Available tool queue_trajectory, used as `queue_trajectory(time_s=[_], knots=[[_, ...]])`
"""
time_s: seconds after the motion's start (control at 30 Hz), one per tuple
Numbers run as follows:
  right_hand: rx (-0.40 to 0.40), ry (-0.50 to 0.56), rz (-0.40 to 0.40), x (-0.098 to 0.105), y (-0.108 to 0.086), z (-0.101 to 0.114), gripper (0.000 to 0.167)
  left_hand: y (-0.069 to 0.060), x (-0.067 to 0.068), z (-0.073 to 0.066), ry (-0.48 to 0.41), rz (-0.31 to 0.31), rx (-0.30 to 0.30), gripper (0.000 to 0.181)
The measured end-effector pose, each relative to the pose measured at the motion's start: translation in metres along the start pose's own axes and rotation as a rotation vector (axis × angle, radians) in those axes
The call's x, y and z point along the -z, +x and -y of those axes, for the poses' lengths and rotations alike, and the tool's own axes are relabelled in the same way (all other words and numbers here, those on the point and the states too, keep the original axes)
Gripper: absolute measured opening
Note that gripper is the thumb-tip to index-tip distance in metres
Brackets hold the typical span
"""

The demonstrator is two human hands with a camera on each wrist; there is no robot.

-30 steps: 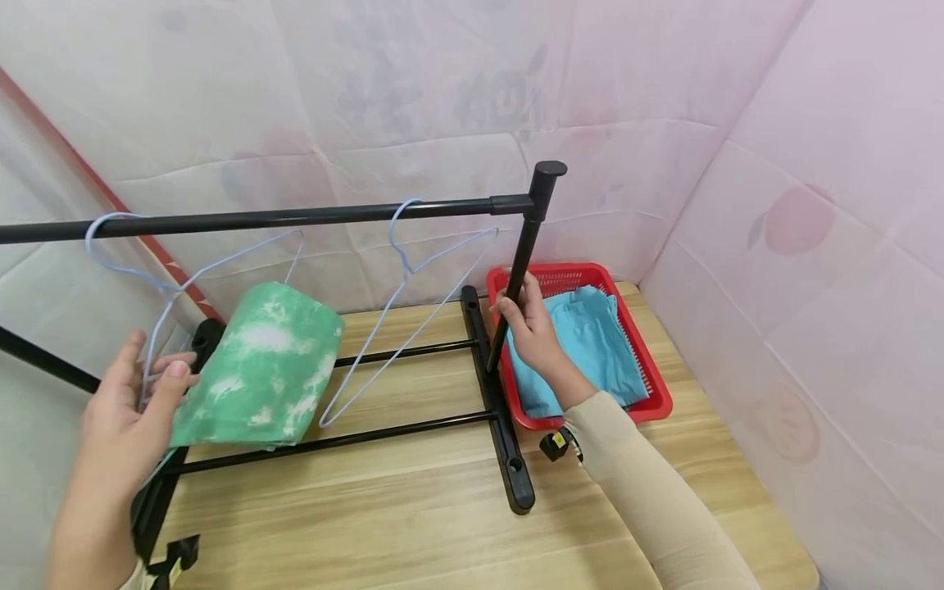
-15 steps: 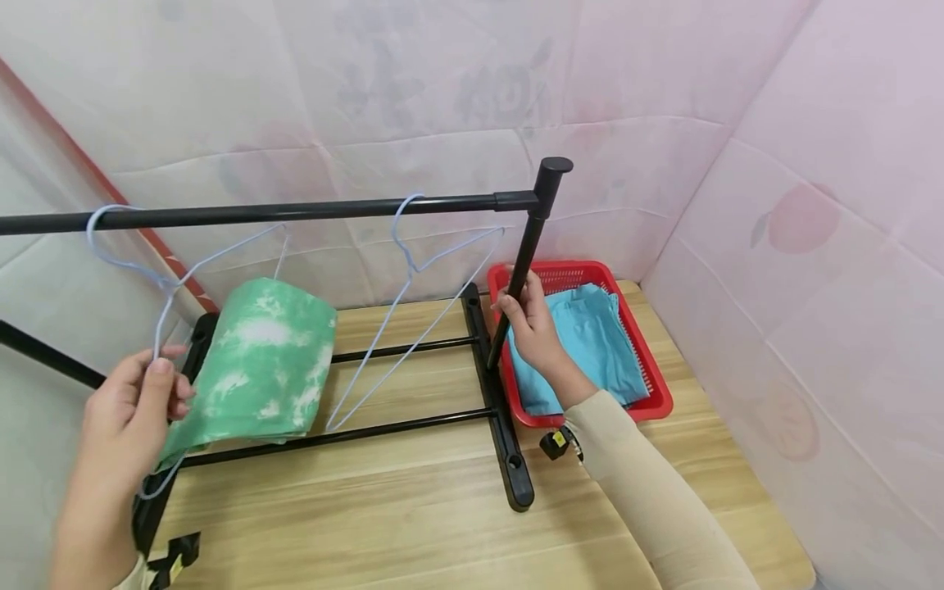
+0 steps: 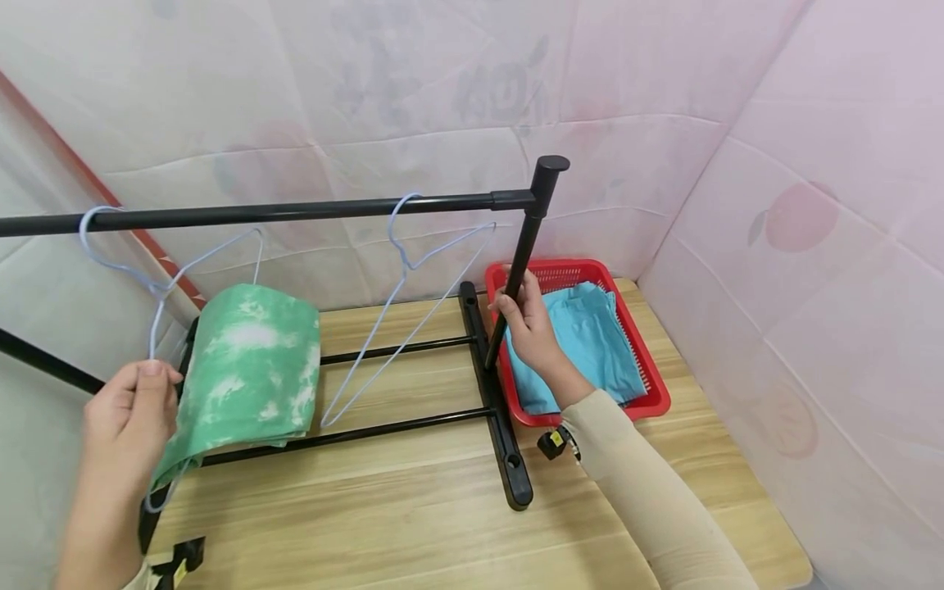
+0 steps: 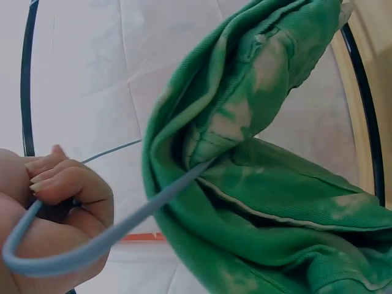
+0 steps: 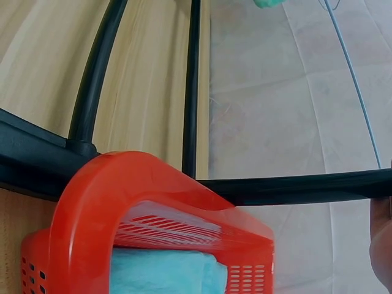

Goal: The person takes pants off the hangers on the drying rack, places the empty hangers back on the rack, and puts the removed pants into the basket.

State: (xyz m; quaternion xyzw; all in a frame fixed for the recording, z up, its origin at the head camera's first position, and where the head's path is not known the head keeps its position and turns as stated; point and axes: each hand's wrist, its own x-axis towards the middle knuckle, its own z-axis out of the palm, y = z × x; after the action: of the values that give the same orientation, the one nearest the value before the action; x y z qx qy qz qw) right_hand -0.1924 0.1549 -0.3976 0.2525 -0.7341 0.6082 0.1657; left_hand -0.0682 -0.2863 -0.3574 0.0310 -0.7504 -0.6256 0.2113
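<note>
Green garment on its hanger, left fingers pinching the wire

From the head view, the left hand [image 3: 125, 426] pinches one sloping arm of the pale-blue thin-wire hanger [image 3: 158, 292], whose hook sits on the black tubular rail [image 3: 295, 215] above those fingers. Just right of them, the green-and-white tie-dyed fabric garment [image 3: 251, 369] drapes over the hanger's bottom bar. The right hand [image 3: 537, 338] is curled round the black tubular upright post [image 3: 522, 260]; behind and beside its fingers, the red perforated plastic basket [image 3: 655, 395] holds the folded light-blue cloth [image 3: 590, 348]

The left wrist view shows the fingers curled in at the wire, its bent end looping past them into the garment's folds

In the right wrist view, only a sliver of hand shows against the post, above the basket

I'd call this settling the draped garment; the next move seems to want the wire steadied and the folds evened before the left fingers let go
</note>
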Motion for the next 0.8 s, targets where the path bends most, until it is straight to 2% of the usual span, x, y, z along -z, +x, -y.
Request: queue_trajectory(time_s=[0.1, 0.23, 0.43, 0.67, 0.73, 0.8], knots=[[0.006, -0.007, -0.005, 0.0, 0.0, 0.0, 0.043, 0.0, -0.003, -0.002, -0.015, -0.057, 0.012, 0.027], [-0.003, -0.029, -0.005, 0.0, -0.002, 0.004, 0.043, 0.0, -0.004, -0.003, 0.033, -0.087, -0.006, 0.028], [0.007, -0.038, 0.0, -0.001, -0.003, 0.003, 0.043, 0.0, -0.009, -0.006, -0.062, -0.105, -0.037, 0.029], [-0.005, -0.045, 0.004, -0.001, -0.003, 0.006, 0.043, 0.003, -0.016, -0.013, 0.039, -0.104, -0.092, 0.032], [-0.008, -0.043, 0.002, -0.001, -0.003, 0.006, 0.043, 0.004, -0.018, -0.014, -0.027, -0.096, -0.103, 0.032], [-0.007, -0.044, -0.001, -0.001, -0.003, 0.006, 0.042, 0.005, -0.02, -0.017, -0.13, -0.085, -0.116, 0.032]])
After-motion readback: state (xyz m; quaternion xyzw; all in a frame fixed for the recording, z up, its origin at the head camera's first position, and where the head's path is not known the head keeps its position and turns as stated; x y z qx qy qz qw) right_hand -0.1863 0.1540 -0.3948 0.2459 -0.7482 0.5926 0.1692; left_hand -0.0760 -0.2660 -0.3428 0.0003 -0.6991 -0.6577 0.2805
